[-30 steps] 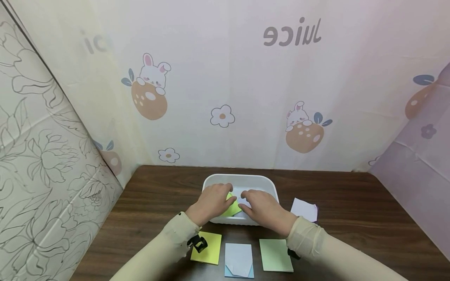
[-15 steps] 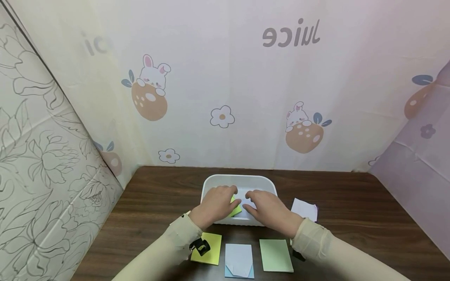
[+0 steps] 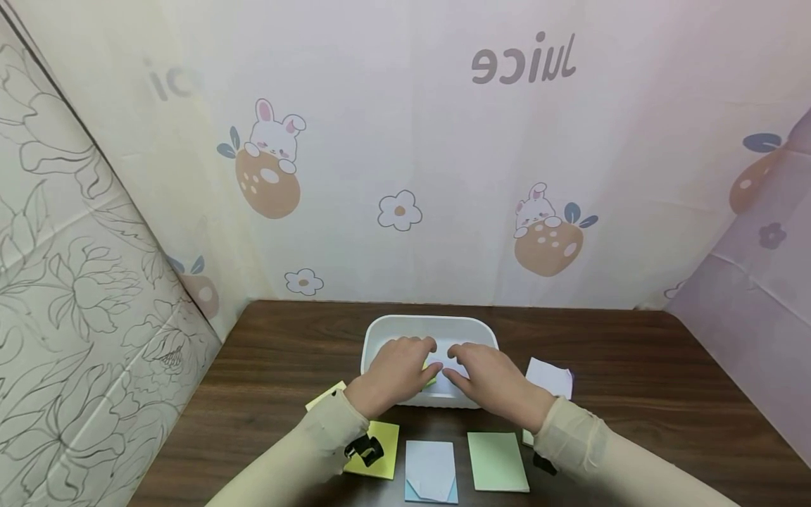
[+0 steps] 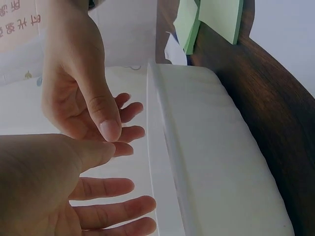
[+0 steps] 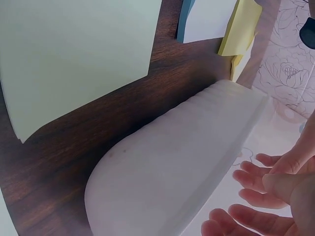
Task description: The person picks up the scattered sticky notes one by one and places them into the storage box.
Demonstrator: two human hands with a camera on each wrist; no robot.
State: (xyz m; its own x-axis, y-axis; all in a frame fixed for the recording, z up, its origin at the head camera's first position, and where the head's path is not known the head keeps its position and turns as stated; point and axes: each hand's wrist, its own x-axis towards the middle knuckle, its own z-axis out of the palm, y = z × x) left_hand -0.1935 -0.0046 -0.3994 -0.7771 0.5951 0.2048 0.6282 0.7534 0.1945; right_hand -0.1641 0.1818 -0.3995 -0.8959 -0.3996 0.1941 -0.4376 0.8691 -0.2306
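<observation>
Both hands hover over a white plastic tub [image 3: 431, 321] on the dark wooden table. My left hand [image 3: 398, 367] is over the tub's left half, its fingers loosely bent and holding nothing. Over the right half my right hand [image 3: 497, 384] has the same relaxed bend and holds nothing. The thumb tips come close together; in the left wrist view they seem to meet or overlap. A yellow-green sticky note [image 3: 431, 382] in the tub is mostly hidden behind the left hand. Whether fingers touch the tub, I cannot tell.
In front of the tub lie a yellow sticky-note pad [image 3: 385, 458], a blue pad with a pale sheet [image 3: 431, 468] and a green pad [image 3: 498, 461]. Right of it are white and purple notes [image 3: 548, 375]. Pale yellow paper [image 3: 325, 396] shows by the left forearm. Patterned curtains [image 3: 405, 141] hang behind.
Both hands have shifted slightly to the right, the left one more. It now covers more of the yellow-green note. Pale yellow paper by the left forearm has come into sight.
</observation>
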